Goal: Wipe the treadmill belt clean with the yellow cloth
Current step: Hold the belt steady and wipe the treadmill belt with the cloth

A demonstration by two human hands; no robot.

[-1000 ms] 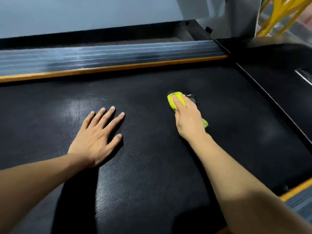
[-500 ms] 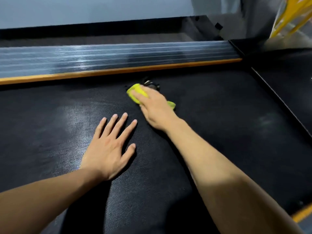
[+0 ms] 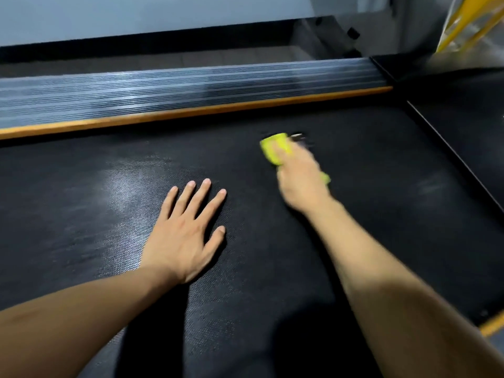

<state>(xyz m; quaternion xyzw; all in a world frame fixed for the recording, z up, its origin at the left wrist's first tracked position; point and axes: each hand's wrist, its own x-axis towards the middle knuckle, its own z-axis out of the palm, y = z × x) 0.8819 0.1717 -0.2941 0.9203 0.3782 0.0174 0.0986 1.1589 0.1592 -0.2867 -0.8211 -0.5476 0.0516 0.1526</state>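
Both hands are down on the treadmill belt (image 3: 381,214): my left hand (image 3: 185,230) lies spread flat mid-belt to prop me. My right hand (image 3: 300,178) presses the bunched yellow cloth (image 3: 275,148) near the far orange-trimmed edge (image 3: 191,114), apparently so it scrubs rather than slides

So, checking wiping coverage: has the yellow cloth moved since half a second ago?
Yes. The yellow cloth moved rightward, away from the flat left hand.
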